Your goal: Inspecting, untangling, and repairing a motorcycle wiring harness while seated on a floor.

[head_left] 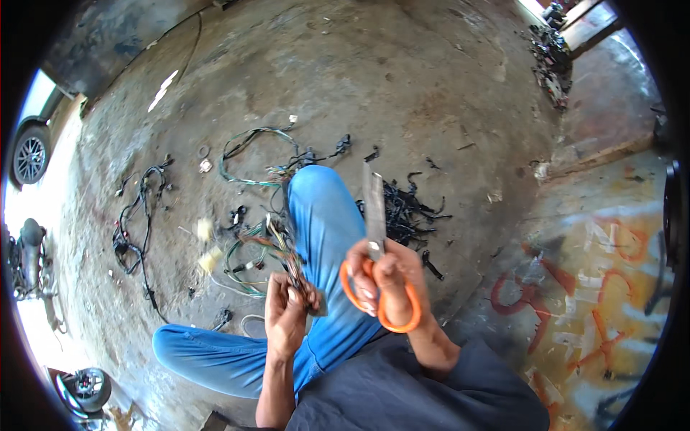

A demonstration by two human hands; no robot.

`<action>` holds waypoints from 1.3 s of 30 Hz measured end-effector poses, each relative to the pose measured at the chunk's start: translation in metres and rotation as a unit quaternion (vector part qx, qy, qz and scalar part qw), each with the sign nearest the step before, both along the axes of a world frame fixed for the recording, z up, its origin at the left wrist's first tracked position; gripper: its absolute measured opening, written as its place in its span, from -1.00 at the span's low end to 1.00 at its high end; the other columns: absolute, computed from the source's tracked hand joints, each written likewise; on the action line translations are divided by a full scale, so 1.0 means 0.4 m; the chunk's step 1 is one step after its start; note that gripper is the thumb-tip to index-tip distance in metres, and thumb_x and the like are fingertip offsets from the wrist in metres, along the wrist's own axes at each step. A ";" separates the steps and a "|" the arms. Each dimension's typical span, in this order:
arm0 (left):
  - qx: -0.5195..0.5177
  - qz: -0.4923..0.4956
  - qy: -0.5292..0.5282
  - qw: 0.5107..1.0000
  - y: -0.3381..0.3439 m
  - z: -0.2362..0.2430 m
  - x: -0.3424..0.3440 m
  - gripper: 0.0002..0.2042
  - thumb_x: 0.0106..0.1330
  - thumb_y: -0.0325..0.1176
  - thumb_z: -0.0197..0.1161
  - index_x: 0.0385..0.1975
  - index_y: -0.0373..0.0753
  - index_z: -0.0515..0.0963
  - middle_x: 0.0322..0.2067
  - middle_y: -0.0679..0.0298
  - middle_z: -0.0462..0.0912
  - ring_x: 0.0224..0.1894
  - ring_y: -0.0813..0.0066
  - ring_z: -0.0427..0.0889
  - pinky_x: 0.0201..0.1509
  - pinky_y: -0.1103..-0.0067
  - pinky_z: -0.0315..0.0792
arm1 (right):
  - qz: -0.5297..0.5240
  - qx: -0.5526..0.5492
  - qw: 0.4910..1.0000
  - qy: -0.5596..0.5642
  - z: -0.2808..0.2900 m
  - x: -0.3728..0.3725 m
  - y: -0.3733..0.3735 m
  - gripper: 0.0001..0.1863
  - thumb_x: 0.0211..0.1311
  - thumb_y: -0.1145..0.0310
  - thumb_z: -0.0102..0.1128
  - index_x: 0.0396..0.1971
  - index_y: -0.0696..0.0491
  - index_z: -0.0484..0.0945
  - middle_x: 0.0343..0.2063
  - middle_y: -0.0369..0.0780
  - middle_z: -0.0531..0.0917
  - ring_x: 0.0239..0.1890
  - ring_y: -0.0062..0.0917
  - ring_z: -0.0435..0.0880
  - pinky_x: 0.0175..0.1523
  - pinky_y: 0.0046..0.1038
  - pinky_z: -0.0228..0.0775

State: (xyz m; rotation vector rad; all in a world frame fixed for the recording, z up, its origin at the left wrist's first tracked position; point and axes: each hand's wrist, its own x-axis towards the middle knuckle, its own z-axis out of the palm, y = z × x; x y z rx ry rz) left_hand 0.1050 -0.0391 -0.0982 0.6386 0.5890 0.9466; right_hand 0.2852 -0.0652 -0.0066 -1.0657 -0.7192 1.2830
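Observation:
My right hand (395, 276) holds a pair of scissors (375, 208) by the orange handles, raised above my right leg. Its blades point away from me and lie almost together. Over my lap, my left hand (289, 309) is closed around a bundle of coloured wires (287, 258). Part of this wire harness runs down to the floor by my knee, where white connectors (208, 260) show, somewhat blurred. Beyond the knee a loop of green and black wires (248, 133) lies on the concrete. The scissors are apart from the wires.
A black wire harness (147, 197) is spread on the floor at left. Black scraps (406, 212) are heaped right of my knee. Farther off are a dark pile of parts (552, 61), a car wheel (31, 154) and a painted wall or panel (596, 266) at right.

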 end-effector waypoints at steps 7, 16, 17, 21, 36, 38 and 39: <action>0.101 -0.063 0.033 0.992 0.149 0.097 0.111 -0.62 0.55 -0.20 0.07 0.20 -0.31 0.37 -0.25 0.29 0.47 -0.33 0.58 0.40 -0.24 0.63 0.32 | -0.058 -0.057 0.995 0.053 -0.099 0.077 -0.118 -0.45 0.40 -0.14 0.12 -0.22 0.15 0.47 -0.66 -0.42 0.34 -0.66 -0.80 0.27 -0.58 -0.68 0.14; 0.259 0.016 0.082 0.962 0.347 0.251 0.414 -0.61 0.60 -0.23 -0.05 0.24 -0.37 0.42 -0.33 0.40 0.43 -0.36 0.70 0.33 -0.28 0.70 0.28 | -0.115 -0.024 0.991 0.069 -0.130 0.126 -0.168 -0.49 0.40 -0.09 0.15 -0.20 0.15 0.50 -0.69 -0.40 0.36 -0.68 -0.75 0.31 -0.56 -0.65 0.19; 0.252 -0.016 0.065 0.965 0.353 0.273 0.439 -0.59 0.60 -0.23 -0.05 0.27 -0.38 0.40 -0.31 0.39 0.44 -0.34 0.69 0.31 -0.27 0.69 0.26 | -0.133 -0.018 0.989 0.063 -0.126 0.135 -0.179 -0.49 0.40 -0.09 0.15 -0.20 0.15 0.50 -0.69 -0.40 0.36 -0.68 -0.75 0.31 -0.56 -0.65 0.19; 0.182 -0.076 0.037 0.980 0.289 0.338 0.536 -0.61 0.54 -0.13 0.05 0.09 -0.34 0.52 -0.38 0.42 0.41 -0.39 0.71 0.29 -0.34 0.69 0.21 | -0.221 0.040 0.971 0.087 -0.132 0.152 -0.211 -0.58 0.50 0.00 0.06 -0.21 0.13 0.49 -0.69 -0.42 0.35 -0.73 -0.76 0.27 -0.60 -0.64 0.13; -0.047 -0.304 0.163 0.937 -0.122 0.019 0.681 -0.56 0.57 -0.04 -0.03 -0.12 -0.32 0.64 -0.49 0.35 0.67 -0.65 0.79 0.18 -0.61 0.74 -0.01 | -0.466 -0.378 0.785 -0.157 -0.392 0.228 -0.518 -0.56 0.45 -0.04 0.14 -0.38 0.08 0.49 -0.72 -0.39 0.42 -0.74 -0.72 0.41 -0.65 -0.58 0.22; -0.088 -0.356 0.159 0.916 -0.148 -0.001 0.682 -0.56 0.58 -0.07 -0.06 -0.12 -0.34 0.62 -0.47 0.32 0.68 -0.62 0.77 0.20 -0.60 0.73 0.03 | -0.485 -0.414 0.756 -0.145 -0.423 0.211 -0.548 -0.55 0.40 -0.08 0.19 -0.40 0.05 0.49 -0.71 -0.38 0.44 -0.72 -0.70 0.46 -0.63 -0.58 0.27; -0.099 -0.383 0.147 0.907 -0.158 -0.004 0.678 -0.57 0.59 -0.09 -0.07 -0.11 -0.36 0.61 -0.44 0.27 0.70 -0.59 0.74 0.22 -0.57 0.72 0.08 | -0.492 -0.406 0.760 -0.125 -0.426 0.207 -0.557 -0.59 0.41 -0.02 0.20 -0.36 0.06 0.48 -0.71 -0.37 0.46 -0.72 -0.68 0.46 -0.62 -0.56 0.30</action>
